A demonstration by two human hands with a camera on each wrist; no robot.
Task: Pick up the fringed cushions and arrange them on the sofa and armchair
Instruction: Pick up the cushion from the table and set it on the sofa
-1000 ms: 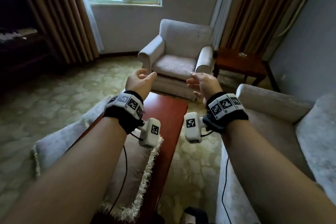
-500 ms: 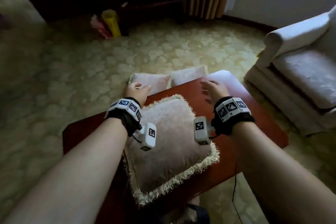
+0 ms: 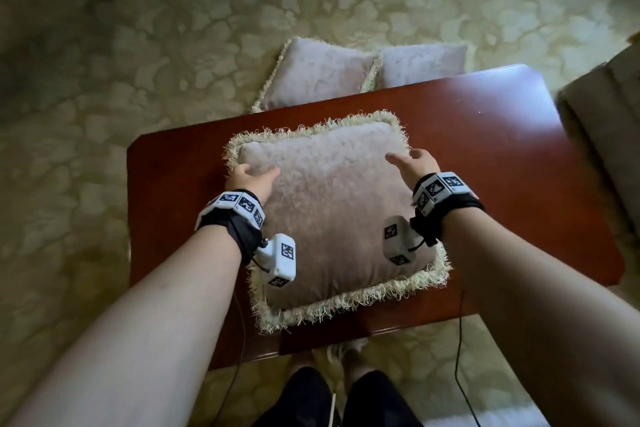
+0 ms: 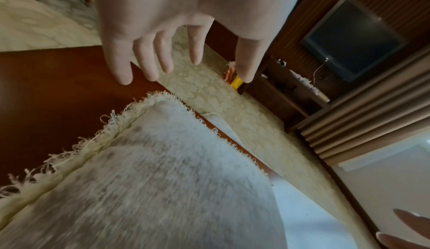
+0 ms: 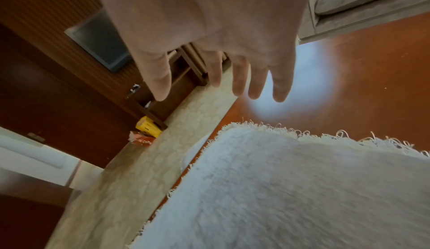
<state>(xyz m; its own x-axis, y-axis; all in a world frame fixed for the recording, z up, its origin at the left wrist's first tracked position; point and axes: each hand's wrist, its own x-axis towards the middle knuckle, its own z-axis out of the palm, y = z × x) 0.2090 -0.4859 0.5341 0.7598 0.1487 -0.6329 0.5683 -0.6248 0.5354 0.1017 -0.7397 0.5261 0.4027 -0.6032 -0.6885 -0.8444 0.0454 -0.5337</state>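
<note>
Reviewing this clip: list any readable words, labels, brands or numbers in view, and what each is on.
No text reads clearly.
Wristbands: black-and-white square marker patterns only, no words.
Orange packet on the floor: light lettering, too small and blurred to read.
Yellow item beside it: no legible print.
Fringed cushion, wooden table: no labels visible.

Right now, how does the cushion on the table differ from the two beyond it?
The near cushion lies flat on the red table; the two far cushions sit on the carpet, partly hidden by the table edge. Both hands are over the near one, none near the far ones. All have fringe.
</note>
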